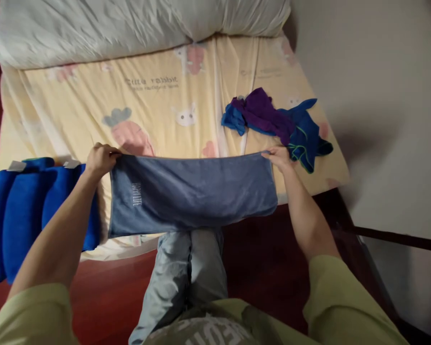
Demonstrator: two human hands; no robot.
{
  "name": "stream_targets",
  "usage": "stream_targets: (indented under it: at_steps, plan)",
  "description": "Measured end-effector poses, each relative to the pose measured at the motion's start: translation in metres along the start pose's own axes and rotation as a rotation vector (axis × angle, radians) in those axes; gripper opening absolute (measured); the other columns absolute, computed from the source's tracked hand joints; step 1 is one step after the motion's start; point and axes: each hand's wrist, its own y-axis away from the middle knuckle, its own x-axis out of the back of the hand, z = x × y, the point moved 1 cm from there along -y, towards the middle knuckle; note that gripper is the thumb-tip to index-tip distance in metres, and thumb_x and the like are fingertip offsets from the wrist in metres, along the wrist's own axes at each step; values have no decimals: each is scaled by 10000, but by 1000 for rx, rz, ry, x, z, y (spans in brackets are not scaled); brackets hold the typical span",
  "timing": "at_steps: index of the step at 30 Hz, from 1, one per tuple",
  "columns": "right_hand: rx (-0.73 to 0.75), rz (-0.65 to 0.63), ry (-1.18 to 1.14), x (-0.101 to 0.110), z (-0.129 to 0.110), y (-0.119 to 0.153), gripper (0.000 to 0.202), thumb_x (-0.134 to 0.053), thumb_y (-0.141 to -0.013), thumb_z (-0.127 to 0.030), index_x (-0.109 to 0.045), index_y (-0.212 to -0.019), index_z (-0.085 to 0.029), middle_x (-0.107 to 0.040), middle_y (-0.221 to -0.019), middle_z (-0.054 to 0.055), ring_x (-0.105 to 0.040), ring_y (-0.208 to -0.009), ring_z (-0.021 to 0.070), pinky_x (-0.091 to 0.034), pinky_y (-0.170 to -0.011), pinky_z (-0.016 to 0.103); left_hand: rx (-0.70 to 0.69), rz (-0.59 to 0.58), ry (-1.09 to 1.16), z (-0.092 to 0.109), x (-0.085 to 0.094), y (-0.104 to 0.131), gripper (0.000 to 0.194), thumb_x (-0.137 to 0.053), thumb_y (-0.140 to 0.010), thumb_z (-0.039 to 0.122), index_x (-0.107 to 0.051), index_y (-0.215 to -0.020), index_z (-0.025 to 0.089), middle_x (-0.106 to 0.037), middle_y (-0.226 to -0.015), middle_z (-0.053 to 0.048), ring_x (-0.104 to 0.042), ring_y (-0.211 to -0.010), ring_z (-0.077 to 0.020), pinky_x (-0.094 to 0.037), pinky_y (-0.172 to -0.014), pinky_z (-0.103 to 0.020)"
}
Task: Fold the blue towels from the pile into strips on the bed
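A grey-blue towel with small white lettering near its left end is stretched out lengthwise in front of me. My left hand pinches its far left corner. At the far right corner my right hand grips it between thumb and fingers. The towel's far edge is fairly straight between the hands, and its near edge hangs over the front of the bed by my knees. Just beyond my right hand lies a crumpled heap of purple cloth and blue cloth with green edging.
Several rolled bright blue towels with white tags lie at the bed's left front, beside my left forearm. A yellow patterned sheet covers the bed. Across the back lies a bulky white quilt. A pale wall stands at the right.
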Motion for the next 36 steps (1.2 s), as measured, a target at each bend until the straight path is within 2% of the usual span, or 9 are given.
stream_targets:
  at_steps: [5,10,13,16,21,26,29,32,36]
  plan:
    - [-112,192,21,-5,-28,-14,205,-858,-708,-192,-700,-832,-147,-762,-847,48,-723,-837,212,-580,-862,338,158,141,54,9,15,-11,393,-559,-975,373,-768,-1161,98,-746,-1129,-82,-503,-1113,-245,-463,-1047,-411]
    - [-166,233,101,-32,-60,-19,167,-715,-868,-176,-700,-1024,-118,-769,-1113,157,-717,-1062,248,-516,-1067,399,262,162,93,17,8,-27,427,-521,-1007,339,-728,-1192,15,-714,-1258,-141,-450,-1233,-285,-379,-1118,-492]
    - [-135,252,137,-46,-68,-7,310,-546,-945,-117,-624,-1242,-81,-699,-1287,191,-639,-1258,256,-435,-1166,451,319,186,134,34,-3,-16,420,-483,-1013,270,-675,-1304,36,-653,-1390,-153,-412,-1326,-309,-333,-1158,-549]
    - [11,279,123,-53,-68,22,521,-503,-981,-170,-433,-1494,-118,-526,-1524,200,-496,-1448,274,-399,-1216,481,249,272,159,60,-17,14,549,-465,-1030,308,-488,-1539,103,-396,-1660,-142,-316,-1484,-340,-249,-1230,-594]
    - [329,58,246,-62,-52,78,586,-361,-1077,-419,-357,-1607,-169,-304,-1715,139,-283,-1593,259,-288,-1295,504,141,155,210,72,-49,44,719,-400,-1042,495,-315,-1646,115,-165,-1758,-152,-92,-1633,-342,-89,-1323,-566]
    - [321,-128,482,-70,-49,98,640,-321,-1079,-430,-301,-1659,-161,-205,-1760,119,-134,-1645,285,-140,-1323,588,238,134,196,72,-55,36,739,-330,-1045,521,-329,-1631,70,-173,-1748,-191,-81,-1639,-345,-74,-1319,-594]
    - [333,-65,479,-76,-73,130,650,-272,-1092,-423,-280,-1664,-115,-169,-1763,146,-109,-1649,294,-127,-1320,600,119,139,200,111,-52,67,714,-314,-1054,510,-375,-1613,71,-183,-1745,-188,-79,-1641,-342,-96,-1321,-591]
    - [443,-16,396,-98,-103,193,644,-235,-1103,-451,-296,-1664,-142,-164,-1768,117,-104,-1652,268,-127,-1331,557,-174,79,204,169,-64,125,674,-333,-1065,511,-403,-1614,128,-203,-1748,-141,-107,-1641,-322,-131,-1328,-563]
    - [549,-158,389,-138,-124,263,644,-310,-1096,-476,-326,-1659,-165,-180,-1764,109,-110,-1651,280,-110,-1334,550,-282,31,164,225,-92,178,664,-367,-1067,515,-384,-1633,168,-198,-1748,-133,-114,-1638,-336,-117,-1320,-600]
